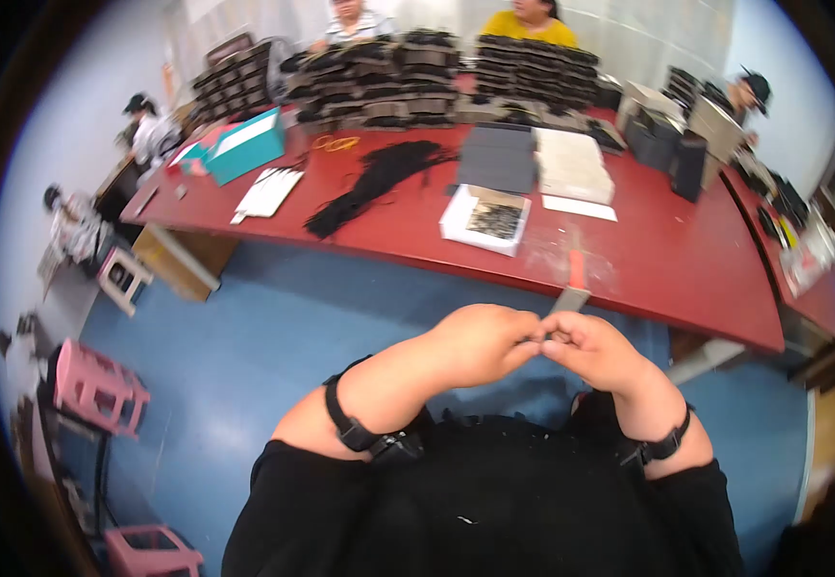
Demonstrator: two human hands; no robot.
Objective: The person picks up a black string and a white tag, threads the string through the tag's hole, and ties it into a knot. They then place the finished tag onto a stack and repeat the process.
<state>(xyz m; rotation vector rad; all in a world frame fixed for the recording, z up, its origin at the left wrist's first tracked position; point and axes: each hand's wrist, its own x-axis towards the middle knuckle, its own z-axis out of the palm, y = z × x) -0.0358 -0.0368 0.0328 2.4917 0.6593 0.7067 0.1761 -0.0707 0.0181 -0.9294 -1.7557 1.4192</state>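
My left hand [487,338] and my right hand [594,348] meet fingertip to fingertip in front of the table's near edge. Both are closed in a pinch on something small and dark, too tiny and covered to name. Just beyond my fingers, a tool with an orange handle [577,270] and a flat metal blade [569,301] reaches over the edge; whether anything clamps it cannot be made out. Behind it stands an open white box [454,223] holding many small dark pieces. A tangle of black cords [379,183] lies further left.
The red table [686,260] carries grey sheets [496,159], a pale stack [571,165], white cards [268,192] and a teal box [246,146]. Dark stacked bundles [379,82] line its far side. Several people work around. Pink stools [100,387] stand at left.
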